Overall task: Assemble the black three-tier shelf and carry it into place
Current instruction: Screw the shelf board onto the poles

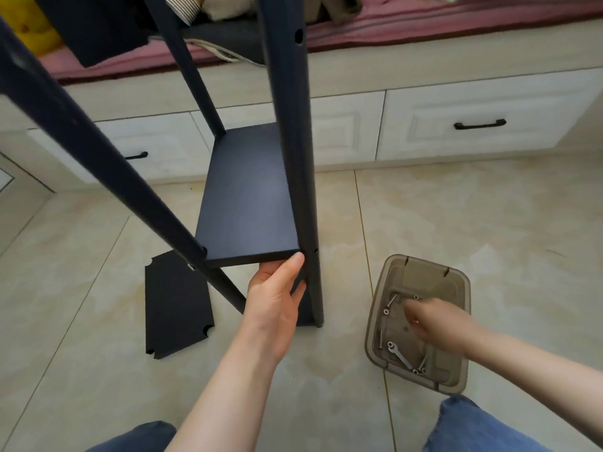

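Black middle board [248,197], the left hand [277,295] gripping it, is seemingly awaiting bolts while the right hand [437,321], grasp indiscernible, is reaching into the tray [421,270]; third board [176,305] is lying loose.

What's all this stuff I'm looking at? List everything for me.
Floor: one, beige tiles, underneath everything.
Posts: three, black, rising from the floor.
Shelf: one, black, between the posts.
Loose board: one, black, flat on the floor, left of the posts.
Tray: one, clear brown, on the floor, right.
Wrench: one, silver, in the tray.
Bolts: several, silver, in the tray.
Drawers: several, white with black handles, behind.
Cushion: one, pink, above the drawers.
Jeans: blue, bottom edge.
Left hand: grips the shelf's near corner.
Right hand: blurred, reaching into the tray.
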Demonstrator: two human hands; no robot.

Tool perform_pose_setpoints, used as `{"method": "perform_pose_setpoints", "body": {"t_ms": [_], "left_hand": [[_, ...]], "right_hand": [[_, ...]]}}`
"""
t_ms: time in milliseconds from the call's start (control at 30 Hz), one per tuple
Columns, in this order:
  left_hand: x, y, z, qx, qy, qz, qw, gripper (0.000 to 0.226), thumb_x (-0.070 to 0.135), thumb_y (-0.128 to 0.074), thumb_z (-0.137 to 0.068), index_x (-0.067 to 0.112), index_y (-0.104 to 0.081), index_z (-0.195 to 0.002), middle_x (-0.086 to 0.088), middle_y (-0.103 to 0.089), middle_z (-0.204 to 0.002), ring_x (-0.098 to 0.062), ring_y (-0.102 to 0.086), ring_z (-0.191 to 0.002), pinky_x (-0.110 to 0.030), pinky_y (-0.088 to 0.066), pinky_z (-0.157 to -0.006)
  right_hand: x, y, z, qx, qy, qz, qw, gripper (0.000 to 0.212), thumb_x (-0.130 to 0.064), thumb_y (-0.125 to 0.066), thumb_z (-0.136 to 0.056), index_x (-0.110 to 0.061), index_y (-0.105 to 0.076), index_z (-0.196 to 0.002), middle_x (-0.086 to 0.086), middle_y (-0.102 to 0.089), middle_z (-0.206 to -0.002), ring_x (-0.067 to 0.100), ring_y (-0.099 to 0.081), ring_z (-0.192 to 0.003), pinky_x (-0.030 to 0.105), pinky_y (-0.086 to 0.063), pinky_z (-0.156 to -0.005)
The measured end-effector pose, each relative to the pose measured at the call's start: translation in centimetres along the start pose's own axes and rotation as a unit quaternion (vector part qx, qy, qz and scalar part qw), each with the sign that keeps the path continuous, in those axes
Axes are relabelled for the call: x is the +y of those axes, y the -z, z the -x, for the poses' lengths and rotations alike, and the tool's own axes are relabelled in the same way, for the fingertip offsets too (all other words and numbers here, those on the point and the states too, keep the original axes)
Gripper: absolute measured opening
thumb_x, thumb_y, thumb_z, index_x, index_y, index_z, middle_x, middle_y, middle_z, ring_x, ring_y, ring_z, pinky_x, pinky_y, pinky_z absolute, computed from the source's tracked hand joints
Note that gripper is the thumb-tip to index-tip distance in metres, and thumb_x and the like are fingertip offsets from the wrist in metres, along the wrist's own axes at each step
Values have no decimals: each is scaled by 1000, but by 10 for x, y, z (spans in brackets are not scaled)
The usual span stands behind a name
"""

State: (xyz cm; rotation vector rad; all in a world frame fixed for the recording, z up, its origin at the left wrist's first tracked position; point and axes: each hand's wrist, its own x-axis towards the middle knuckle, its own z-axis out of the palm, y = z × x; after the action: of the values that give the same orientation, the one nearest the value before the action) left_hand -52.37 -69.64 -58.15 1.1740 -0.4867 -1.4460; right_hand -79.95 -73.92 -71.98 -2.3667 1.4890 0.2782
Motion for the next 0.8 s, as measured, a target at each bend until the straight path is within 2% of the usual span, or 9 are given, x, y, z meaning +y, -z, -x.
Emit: {"method": "perform_pose_setpoints", "body": {"t_ms": [67,100,167,300,367,433,500,633,800], "left_hand": [[3,-2,0,-6,13,14,1000,56,32,-69,-79,10,-63,-131,-10,-67,-132,-20,-65,-122,-48,-34,-118],[5,-4,1,0,18,25,1000,62,35,-70,-77,10,-62,-134,-8,-69,-130,-19,-66,-120,-47,-35,-116],[7,-7,2,16,25,45,999,47,36,-72,-81,15,-66,-123,-4,-73,-120,-17,-69,-114,-41,-42,-108],[9,-12,0,48,19,51,997,14,24,-70,-92,16,-71,-104,-3,-77,-100,-15,-75,-92,-28,-52,-77],[12,-13,-1,60,18,57,996,5,20,-70,-92,15,-71,-95,-3,-78,-89,-13,-76,-81,-21,-55,-64],[12,-13,-1,63,15,59,996,4,19,-70,-92,15,-71,-92,-1,-78,-86,-12,-76,-77,-16,-55,-56],[11,-12,-1,60,9,52,997,6,20,-71,-91,15,-72,-92,-1,-78,-87,-12,-76,-79,-15,-54,-57],[10,-7,-1,54,-3,51,997,9,24,-71,-91,15,-74,-92,-3,-79,-90,-14,-76,-83,-14,-54,-58],[11,-3,1,37,-6,42,998,9,25,-72,-92,17,-76,-96,-6,-79,-97,-20,-76,-89,-18,-57,-61]], "right_hand": [[-6,28,14,43,13,-82,996,12,-20,-57,-93,-25,-49,-84,-13,-57,-74,2,-52,-67,18,-38,-58],[-11,45,22,64,22,-124,990,16,-19,-63,-91,-27,-51,-83,-16,-57,-72,-1,-55,-67,14,-39,-58],[-28,81,39,95,39,-188,977,25,-17,-71,-87,-30,-52,-79,-15,-62,-70,-1,-60,-68,17,-45,-61],[-64,139,59,103,17,-293,950,24,-10,-74,-84,-28,-61,-74,-6,-70,-71,8,-66,-67,28,-54,-66],[-84,159,60,82,-8,-386,919,16,-4,-74,-84,-16,-65,-77,3,-73,-70,17,-70,-65,32,-57,-65],[-105,173,59,57,-41,-497,865,9,0,-73,-85,-5,-65,-83,9,-74,-69,19,-71,-62,27,-57,-60],[-125,183,56,43,-71,-570,818,7,-1,-73,-86,-1,-66,-85,12,-75,-74,20,-73,-66,22,-56,-58],[-150,190,48,54,-104,-631,767,15,-1,-79,-80,1,-67,-90,16,-76,-80,24,-76,-78,23,-58,-64],[-158,184,40,84,-143,-640,750,17,-1,-79,-80,1,-68,-91,15,-76,-81,25,-76,-81,27,-60,-70]]}}
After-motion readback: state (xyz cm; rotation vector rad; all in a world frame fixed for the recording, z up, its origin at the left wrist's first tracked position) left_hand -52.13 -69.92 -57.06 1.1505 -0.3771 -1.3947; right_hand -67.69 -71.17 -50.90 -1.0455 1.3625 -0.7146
